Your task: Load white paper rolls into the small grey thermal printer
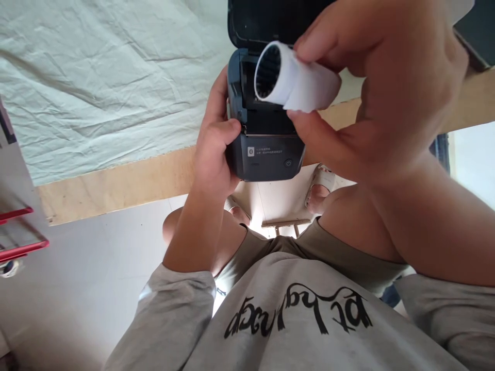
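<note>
Right hand [402, 87], pinching white roll [311, 85]; left hand [214, 149], gripping Bluetooth-marked device [268, 164]

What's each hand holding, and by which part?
Left hand: the dark open-lidded device, by its left side. Right hand: the white roll, pinched across its curved outer wall.

White roll [313, 85] partly blocks the open device [266, 154].

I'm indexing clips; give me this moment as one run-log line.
left hand: holding dark device | lid: open | right hand: pinching white roll | roll: overlapping open bay in view
</note>
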The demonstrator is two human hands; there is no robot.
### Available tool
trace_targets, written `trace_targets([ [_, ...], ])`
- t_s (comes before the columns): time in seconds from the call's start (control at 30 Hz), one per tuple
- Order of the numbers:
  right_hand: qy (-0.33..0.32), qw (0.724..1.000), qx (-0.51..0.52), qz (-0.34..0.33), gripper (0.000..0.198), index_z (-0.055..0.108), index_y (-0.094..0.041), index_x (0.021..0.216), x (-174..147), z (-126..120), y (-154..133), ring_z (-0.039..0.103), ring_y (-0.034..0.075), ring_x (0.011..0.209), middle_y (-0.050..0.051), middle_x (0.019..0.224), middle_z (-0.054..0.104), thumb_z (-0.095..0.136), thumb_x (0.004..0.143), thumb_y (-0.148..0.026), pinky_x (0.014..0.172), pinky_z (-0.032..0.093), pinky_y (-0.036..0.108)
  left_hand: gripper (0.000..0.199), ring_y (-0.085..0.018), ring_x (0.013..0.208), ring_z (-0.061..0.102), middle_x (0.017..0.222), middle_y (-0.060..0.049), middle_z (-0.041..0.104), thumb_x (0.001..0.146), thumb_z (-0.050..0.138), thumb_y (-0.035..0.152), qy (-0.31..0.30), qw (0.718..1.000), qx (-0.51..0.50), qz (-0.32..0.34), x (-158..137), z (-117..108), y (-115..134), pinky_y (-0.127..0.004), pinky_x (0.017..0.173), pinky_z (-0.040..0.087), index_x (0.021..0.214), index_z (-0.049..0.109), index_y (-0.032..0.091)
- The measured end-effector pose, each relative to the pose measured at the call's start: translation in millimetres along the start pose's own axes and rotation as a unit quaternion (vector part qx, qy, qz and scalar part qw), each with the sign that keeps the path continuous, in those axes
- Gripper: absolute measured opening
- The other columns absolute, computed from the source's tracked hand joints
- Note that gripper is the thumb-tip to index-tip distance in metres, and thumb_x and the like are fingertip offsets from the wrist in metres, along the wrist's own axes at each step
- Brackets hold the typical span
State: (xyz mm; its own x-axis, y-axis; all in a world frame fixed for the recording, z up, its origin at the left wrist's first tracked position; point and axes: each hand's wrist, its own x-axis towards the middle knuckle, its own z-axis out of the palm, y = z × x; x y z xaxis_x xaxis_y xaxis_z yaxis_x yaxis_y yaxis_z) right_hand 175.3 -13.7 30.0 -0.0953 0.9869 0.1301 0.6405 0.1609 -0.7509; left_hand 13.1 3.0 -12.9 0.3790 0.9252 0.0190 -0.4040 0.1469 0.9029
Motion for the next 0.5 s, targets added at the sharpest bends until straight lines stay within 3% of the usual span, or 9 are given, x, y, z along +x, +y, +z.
trace_targets([
  [0.13, 0.024, 0.976, -0.210, -0.052, 0.037, 0.043, -0.019, 0.100, 4.8, 9.2, 1.5, 0.046, 0.003, 0.098, -0.004, 0.103, 0.045, 0.040, 0.065, -0.031, 0.085, 0.042, 0.018, 0.040, -0.021, 0.105, 0.045, 0.102, -0.002, 0.050, 0.067, 0.041, 0.029, 0.017, 1.000, 0.011, -0.006, -1.1, 1.6, -0.6, -0.028, 0.069, 0.044, 0.108, 0.038, 0.026],
  [0.27, 0.043, 0.967, -0.213, -0.135, 0.022, 0.045, -0.021, 0.085, 7.6, 14.3, 5.3, 0.047, -0.001, 0.096, -0.012, 0.099, 0.046, 0.040, 0.064, -0.017, 0.085, 0.042, 0.017, 0.036, -0.020, 0.097, 0.049, 0.097, -0.004, 0.051, 0.069, 0.039, 0.024, 0.018, 0.999, -0.026, 0.005, -0.8, 3.6, -0.7, -0.030, 0.074, 0.044, 0.106, 0.039, 0.022],
  [0.37, 0.049, 0.968, -0.197, -0.148, 0.016, 0.049, -0.021, 0.078, 4.9, 14.5, 4.9, 0.046, -0.003, 0.094, -0.012, 0.099, 0.046, 0.040, 0.064, -0.019, 0.080, 0.040, 0.014, 0.035, -0.018, 0.089, 0.051, 0.091, -0.004, 0.052, 0.070, 0.038, 0.023, 0.013, 0.999, -0.041, 0.011, -1.0, 3.7, -0.6, -0.029, 0.076, 0.042, 0.105, 0.038, 0.022],
  [0.5, 0.033, 0.962, -0.206, -0.176, 0.017, 0.051, -0.025, 0.077, -1.0, 14.9, 3.7, 0.044, -0.002, 0.087, -0.008, 0.093, 0.047, 0.043, 0.063, -0.027, 0.075, 0.036, 0.015, 0.041, -0.020, 0.096, 0.049, 0.103, -0.003, 0.049, 0.069, 0.046, 0.032, -0.003, 0.999, -0.032, 0.034, -1.2, 1.2, -3.8, -0.026, 0.069, 0.043, 0.107, 0.034, 0.025],
])
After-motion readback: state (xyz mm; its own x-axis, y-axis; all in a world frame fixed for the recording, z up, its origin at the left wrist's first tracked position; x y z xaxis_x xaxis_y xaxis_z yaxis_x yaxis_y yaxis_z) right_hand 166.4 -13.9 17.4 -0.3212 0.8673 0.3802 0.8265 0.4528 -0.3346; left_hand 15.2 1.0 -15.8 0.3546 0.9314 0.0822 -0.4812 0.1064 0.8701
